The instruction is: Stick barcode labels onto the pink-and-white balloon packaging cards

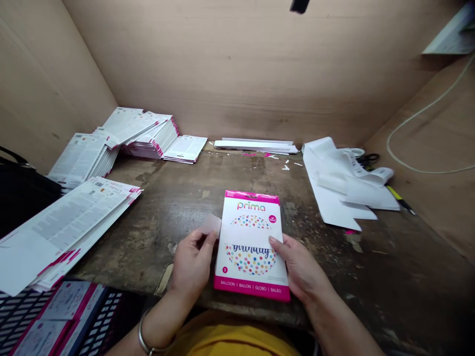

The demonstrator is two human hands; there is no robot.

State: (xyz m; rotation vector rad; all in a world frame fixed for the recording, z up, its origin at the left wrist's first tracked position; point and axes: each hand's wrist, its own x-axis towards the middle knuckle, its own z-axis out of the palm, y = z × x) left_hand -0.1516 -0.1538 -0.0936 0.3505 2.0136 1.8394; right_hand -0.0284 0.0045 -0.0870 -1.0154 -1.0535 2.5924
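A white and pink "prima" balloon package (251, 244) with coloured dots lies flat on the worn wooden table (178, 198), close to the near edge. My left hand (193, 264) is beside its left edge and pinches a small translucent sticker (211, 225) between thumb and fingers. My right hand (300, 269) rests on the package's right side, fingers flat and pressing a pale strip across the package's middle.
Stacks of printed white cards with pink edges lie at the left (63, 227) and back left (144, 131). Flat white sheets (256, 146) sit at the back. Peeled backing paper (345, 185), scissors (367, 159) and a yellow pen (399, 198) lie at the right. A crate with more packages (55, 316) stands lower left.
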